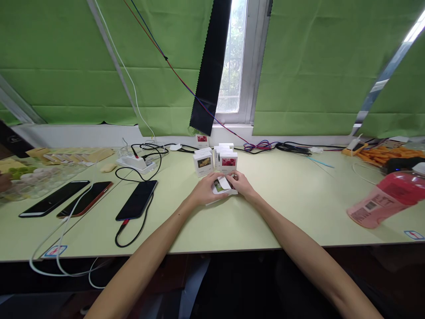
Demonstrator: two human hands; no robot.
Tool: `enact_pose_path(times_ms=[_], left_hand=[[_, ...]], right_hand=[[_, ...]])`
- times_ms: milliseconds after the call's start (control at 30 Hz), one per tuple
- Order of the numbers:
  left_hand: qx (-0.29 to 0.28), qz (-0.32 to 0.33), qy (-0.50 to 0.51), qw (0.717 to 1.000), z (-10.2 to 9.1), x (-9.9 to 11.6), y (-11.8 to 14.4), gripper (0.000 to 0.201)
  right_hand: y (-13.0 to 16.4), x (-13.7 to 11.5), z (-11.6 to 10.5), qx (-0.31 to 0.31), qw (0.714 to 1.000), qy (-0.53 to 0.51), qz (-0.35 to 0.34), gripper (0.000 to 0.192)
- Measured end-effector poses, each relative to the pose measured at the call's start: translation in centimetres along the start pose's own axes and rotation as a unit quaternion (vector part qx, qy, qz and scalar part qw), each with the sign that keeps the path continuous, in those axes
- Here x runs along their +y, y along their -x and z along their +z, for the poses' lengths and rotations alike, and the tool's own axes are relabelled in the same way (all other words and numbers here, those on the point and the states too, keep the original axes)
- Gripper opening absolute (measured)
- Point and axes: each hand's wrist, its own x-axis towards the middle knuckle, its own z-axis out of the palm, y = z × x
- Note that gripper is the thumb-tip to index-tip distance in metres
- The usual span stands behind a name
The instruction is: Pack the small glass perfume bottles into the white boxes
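Note:
A small white box (pixel 219 185) with a green picture on its face lies low on the table between my hands. My left hand (pixel 207 190) is closed around its left side. The fingers of my right hand (pixel 242 184) are bent onto the box's right end, where a white flap or piece of card stands up. Part of the box is hidden by my fingers. Just behind stand several similar white boxes: one with a yellow picture (pixel 203 163) on the left and one with a red picture (pixel 229 162) on the right.
A phone (pixel 137 199) on a cable lies left, with two more phones beyond it. A power strip (pixel 136 164) and tangled cables run along the back. Far right stands a tilted pink drink bottle (pixel 381 199), near a pile of orange pieces (pixel 388 155).

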Motion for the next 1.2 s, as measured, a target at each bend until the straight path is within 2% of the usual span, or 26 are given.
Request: enact_pose_path(times_ms=[1200], left_hand=[[-0.008,-0.001,0.009,1.0,-0.1,-0.05,-0.05,0.067]], right_hand=[[0.17,-0.19,0.01,-0.001,1.0,-0.001,-0.001,0.021]])
